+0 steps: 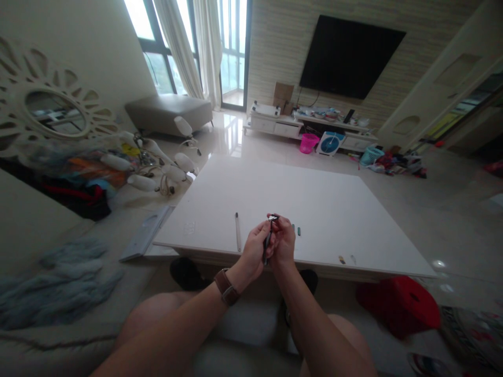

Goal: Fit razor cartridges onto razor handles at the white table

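Note:
Above the near edge of the white table [314,201], my two hands are close together around a slim dark object [268,245] with a short crosswise upper end. My left hand [254,250], with a brown strap on its wrist, is wrapped round its long dark part. The fingers of my right hand [284,238] are closed at its upper end, and I cannot make out its exact kind. A thin, light-handled stick with a dark tip [238,232], like a toothbrush, lies left of my hands. Just right of them lies a small dark green piece [299,231].
Small bits [341,259] lie near the table's front right edge. Clear plastic pieces [189,228] rest at its left. A red stool [404,306] stands at the right, a chandelier [168,167] with white shades beyond the left edge, and a grey bench [168,112] by the window.

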A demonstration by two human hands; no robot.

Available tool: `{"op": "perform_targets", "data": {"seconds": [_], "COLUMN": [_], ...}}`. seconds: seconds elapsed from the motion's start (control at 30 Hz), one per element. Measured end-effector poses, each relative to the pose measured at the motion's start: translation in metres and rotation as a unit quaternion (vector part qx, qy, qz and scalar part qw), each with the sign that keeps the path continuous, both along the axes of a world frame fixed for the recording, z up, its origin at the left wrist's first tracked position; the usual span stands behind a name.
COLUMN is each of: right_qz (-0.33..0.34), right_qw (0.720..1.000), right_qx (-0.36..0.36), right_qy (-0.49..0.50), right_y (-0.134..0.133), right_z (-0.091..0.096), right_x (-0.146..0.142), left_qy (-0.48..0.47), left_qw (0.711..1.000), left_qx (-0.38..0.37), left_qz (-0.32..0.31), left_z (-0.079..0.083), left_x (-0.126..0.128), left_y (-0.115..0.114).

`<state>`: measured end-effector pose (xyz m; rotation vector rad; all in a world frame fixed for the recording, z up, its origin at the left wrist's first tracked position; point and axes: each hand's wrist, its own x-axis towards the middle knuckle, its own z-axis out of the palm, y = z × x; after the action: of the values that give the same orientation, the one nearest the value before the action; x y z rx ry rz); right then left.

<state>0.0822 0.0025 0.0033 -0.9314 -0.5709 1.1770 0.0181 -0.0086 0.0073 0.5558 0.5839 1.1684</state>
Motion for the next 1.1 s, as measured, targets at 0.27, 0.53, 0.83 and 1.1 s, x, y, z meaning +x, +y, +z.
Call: {"op": "perform_targets", "data": {"seconds": [0.27, 0.53, 0.83, 1.1], "right_qz": [-0.081, -0.068, -0.089, -0.088], "right_qw": [0.997, 0.998, 0.996, 0.996], "right_qx": [0.005, 0.007, 0.016, 0.003], "right_qy": [-0.016, -0.005, 0.020, 0.028], "right_y": [0.0009, 0.0013, 0.0049, 0.0047], "right_z": [-0.0021, -0.0025, -0.0056, -0.0058], "right_x": [-0.0028, -0.0022, -0.0019, -0.0052], "left_qy": [0.021, 0.001, 0.003, 0.020], "left_qw": [1.000, 1.000, 1.000, 1.000], "left_qx": [-0.010, 0.003, -0.008, 0.009], "left_qz": [0.006, -0.011, -0.004, 0.013], "left_z": [0.0018, 0.0014, -0.0007, -0.0003], "left_x": [0.0007, -0.0001, -0.0011, -0.0014], "left_y": [-0.0016, -0.0004, -0.0001, 0.0020]}}
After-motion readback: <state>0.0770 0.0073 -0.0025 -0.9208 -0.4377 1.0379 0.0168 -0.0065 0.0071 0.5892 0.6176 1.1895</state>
